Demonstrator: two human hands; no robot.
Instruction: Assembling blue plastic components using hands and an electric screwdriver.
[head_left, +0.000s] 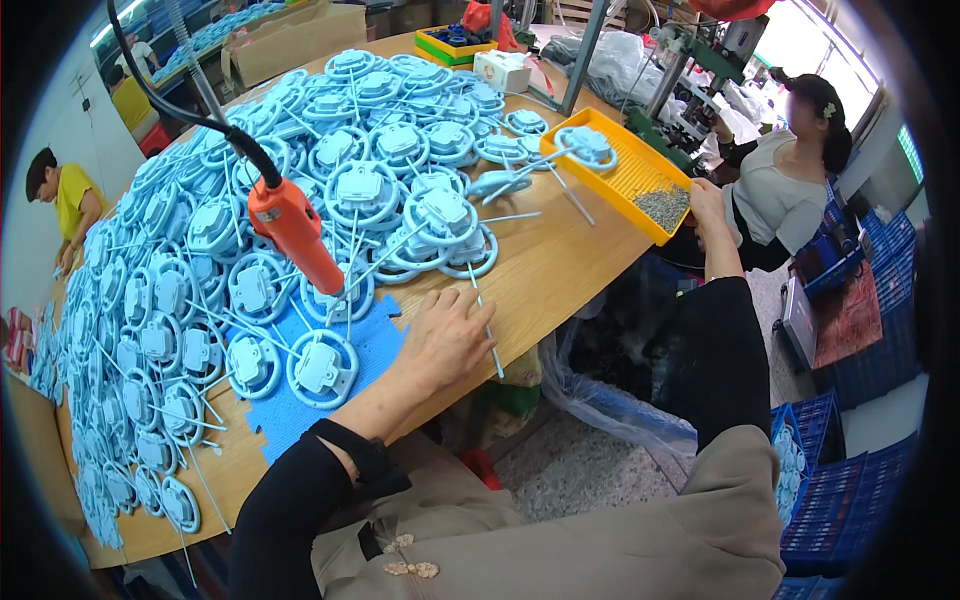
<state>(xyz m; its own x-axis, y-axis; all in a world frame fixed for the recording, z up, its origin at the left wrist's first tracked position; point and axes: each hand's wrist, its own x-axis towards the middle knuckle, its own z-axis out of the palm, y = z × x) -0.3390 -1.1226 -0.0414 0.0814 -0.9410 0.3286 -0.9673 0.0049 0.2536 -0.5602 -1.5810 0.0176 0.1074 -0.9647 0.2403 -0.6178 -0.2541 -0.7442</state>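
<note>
My left hand [447, 335] rests palm down at the table's front edge, its fingers stretched loosely beside and partly over the thin stem of a light blue plastic toy steering wheel [484, 251]. My right hand [708, 212] is at the near right corner of a yellow tray [612, 160], its fingers drawn together at the rim; what they hold, if anything, is hidden. Small grey screws [663, 208] lie in that end of the tray, and another blue wheel [587, 147] sits at its far end. An orange electric screwdriver [296, 232] hangs over a blue foam mat [375, 345].
A big heap of light blue wheels with stems [150, 300] covers the wooden table's left side. Behind stand a cardboard box [295, 45] and a green machine [690, 110]. A person [790, 180] sits at right; another [75, 205] works at left. Blue crates [850, 500] stand lower right.
</note>
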